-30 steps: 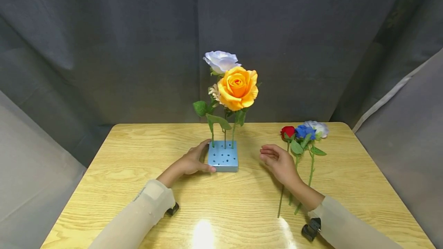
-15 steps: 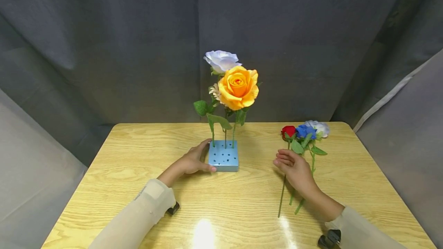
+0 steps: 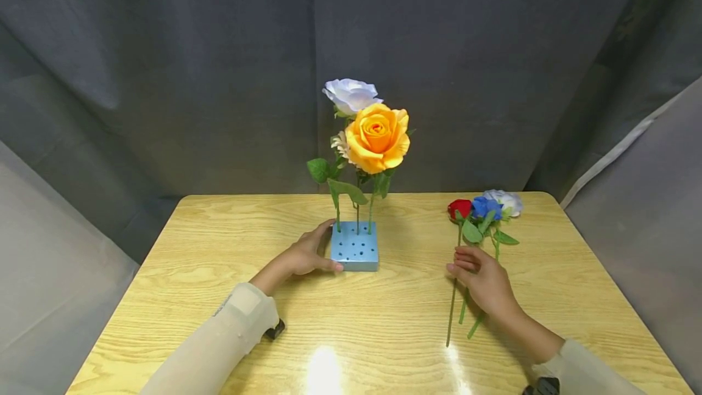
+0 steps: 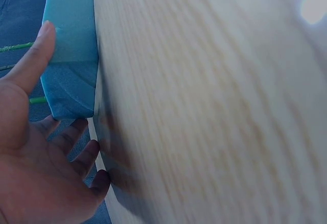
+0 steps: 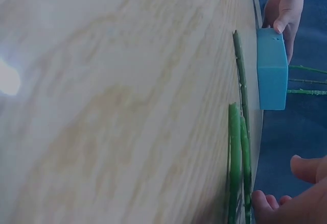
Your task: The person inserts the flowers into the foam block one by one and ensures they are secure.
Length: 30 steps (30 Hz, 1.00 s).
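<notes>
A blue foam block with several holes in its top stands at mid-table. My left hand steadies it from the left, thumb on the near face and fingers round the far side. Upright in its back holes are a pale lavender rose, an orange rose and a cream flower, partly hidden. My right hand is over the lying stems, fingertips right at the stem of a red rose. In the right wrist view its thumb and fingers stand apart.
Beside the red rose lie a blue flower and a pale flower, their green stems pointing toward the near edge. Grey curtains hang behind and beside the wooden table.
My right hand has moved right and a little nearer, from beside the block to the red rose's stem. The red rose has shifted slightly right. My left hand stays on the block.
</notes>
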Each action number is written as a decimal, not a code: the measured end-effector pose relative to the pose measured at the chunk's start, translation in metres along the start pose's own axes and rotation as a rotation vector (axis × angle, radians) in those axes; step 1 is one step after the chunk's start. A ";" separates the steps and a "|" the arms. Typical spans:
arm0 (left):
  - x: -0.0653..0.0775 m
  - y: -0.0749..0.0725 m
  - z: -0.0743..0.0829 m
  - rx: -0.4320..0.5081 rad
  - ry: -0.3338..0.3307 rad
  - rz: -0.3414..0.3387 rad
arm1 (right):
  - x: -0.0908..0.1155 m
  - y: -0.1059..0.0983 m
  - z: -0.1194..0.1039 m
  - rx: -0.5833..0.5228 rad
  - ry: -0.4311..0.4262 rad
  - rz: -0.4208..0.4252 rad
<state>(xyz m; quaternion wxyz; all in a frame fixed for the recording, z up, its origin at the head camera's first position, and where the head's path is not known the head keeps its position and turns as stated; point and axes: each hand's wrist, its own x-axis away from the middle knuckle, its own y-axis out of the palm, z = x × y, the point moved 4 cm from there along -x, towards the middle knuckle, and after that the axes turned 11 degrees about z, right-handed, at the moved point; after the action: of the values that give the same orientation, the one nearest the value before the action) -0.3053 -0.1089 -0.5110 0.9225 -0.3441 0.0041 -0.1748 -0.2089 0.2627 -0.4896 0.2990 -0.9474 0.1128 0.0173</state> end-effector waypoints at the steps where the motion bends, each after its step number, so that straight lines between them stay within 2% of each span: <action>1: 0.000 0.000 0.000 -0.001 -0.002 0.001 | 0.000 -0.001 0.000 0.001 0.001 0.001; 21: 0.001 -0.001 0.004 0.002 -0.010 -0.001 | 0.001 -0.006 0.010 0.143 -0.009 0.007; 30: 0.002 0.000 0.003 -0.002 -0.011 -0.005 | -0.004 -0.001 0.012 0.195 -0.057 -0.003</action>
<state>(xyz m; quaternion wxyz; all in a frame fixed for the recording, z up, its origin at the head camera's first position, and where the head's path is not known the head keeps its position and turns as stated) -0.3036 -0.1079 -0.5089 0.9218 -0.3458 -0.0018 -0.1753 -0.2121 0.2710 -0.4986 0.3928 -0.9131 0.1041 0.0330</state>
